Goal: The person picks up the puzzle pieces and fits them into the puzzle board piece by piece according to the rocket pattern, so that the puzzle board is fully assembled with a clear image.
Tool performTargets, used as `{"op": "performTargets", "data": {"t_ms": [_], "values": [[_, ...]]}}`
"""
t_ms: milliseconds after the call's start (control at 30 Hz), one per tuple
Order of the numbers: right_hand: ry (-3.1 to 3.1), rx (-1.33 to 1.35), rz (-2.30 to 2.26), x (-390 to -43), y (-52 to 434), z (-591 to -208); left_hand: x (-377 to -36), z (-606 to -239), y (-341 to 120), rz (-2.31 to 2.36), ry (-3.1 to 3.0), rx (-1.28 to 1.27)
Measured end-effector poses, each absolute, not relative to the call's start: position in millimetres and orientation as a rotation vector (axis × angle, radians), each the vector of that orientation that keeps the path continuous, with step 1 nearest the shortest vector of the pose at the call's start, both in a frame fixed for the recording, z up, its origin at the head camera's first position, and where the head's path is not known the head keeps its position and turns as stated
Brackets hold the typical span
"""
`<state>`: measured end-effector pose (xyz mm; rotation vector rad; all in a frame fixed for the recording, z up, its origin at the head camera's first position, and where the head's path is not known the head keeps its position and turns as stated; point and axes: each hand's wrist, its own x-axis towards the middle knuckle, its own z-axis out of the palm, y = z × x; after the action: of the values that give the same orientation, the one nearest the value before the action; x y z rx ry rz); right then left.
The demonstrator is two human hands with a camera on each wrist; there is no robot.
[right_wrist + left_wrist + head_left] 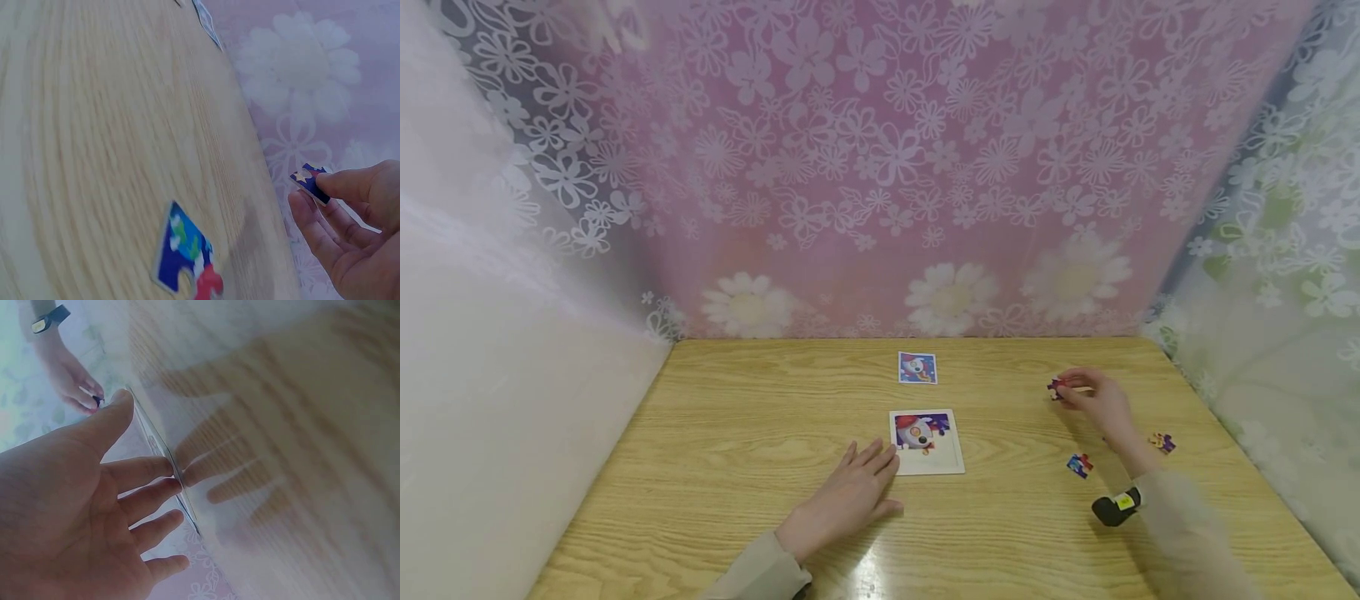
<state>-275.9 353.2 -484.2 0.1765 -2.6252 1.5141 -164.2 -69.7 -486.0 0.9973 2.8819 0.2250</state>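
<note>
A puzzle board [957, 454] with a white frame lies mid-table, partly filled with a picture of a white figure in a red cap. My left hand [850, 492] rests on the wood with straight fingers, its fingertips [167, 467] touching the board's left edge. Above the table on the right, my right hand [1101, 406] pinches a puzzle piece [309, 182], dark blue with a yellow star, between thumb and fingers. Below that hand lies a loose blue and red puzzle piece [1080, 466]. Another piece [1162, 442], purple and yellow, lies to the right of the wrist.
Behind the board lies a small picture card [917, 367] with a similar figure. A flowered curtain [880, 208] stands along the table's back edge, with more covering on both sides. The right wrist bears a black strapped device [1116, 507].
</note>
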Motion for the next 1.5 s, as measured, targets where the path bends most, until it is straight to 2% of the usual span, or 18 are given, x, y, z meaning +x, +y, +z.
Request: {"op": "performTargets", "data": {"t_ms": [933, 1500], "values": [[-2.579, 0.354, 1.709, -268.3, 264.7, -484.5, -164.1, -487.0, -69.9, 0.199, 2.89, 1.008], [-2.677, 0.4, 1.619, -263.7, 223.6, -498.0, -163.1, -488.7, -71.1, 0.183, 2.91, 1.034]]}}
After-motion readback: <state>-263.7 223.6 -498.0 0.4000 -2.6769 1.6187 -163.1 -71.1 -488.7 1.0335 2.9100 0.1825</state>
